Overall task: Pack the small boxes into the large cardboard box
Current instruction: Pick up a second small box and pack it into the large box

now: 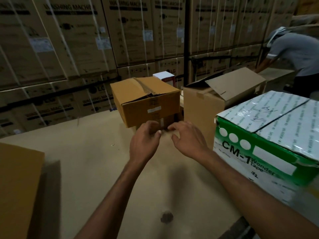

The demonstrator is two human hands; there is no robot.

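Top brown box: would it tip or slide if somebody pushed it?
It would probably slide, not tip: the top brown box is wide, low and lies flat on the lower box. Its lid looks creased and dented, so it may give if pressed there.

Just right of your right hand's fingers (176,126), the green-and-white box (259,140) reads "CM-1 Wonder Tape" on its near face. Far beyond your fingertips, the stacked cartons (69,40) carry "WASHING MACHINE" and the LG mark. The stickers on the brown box (146,102) just above your fingers are too blurred to read.
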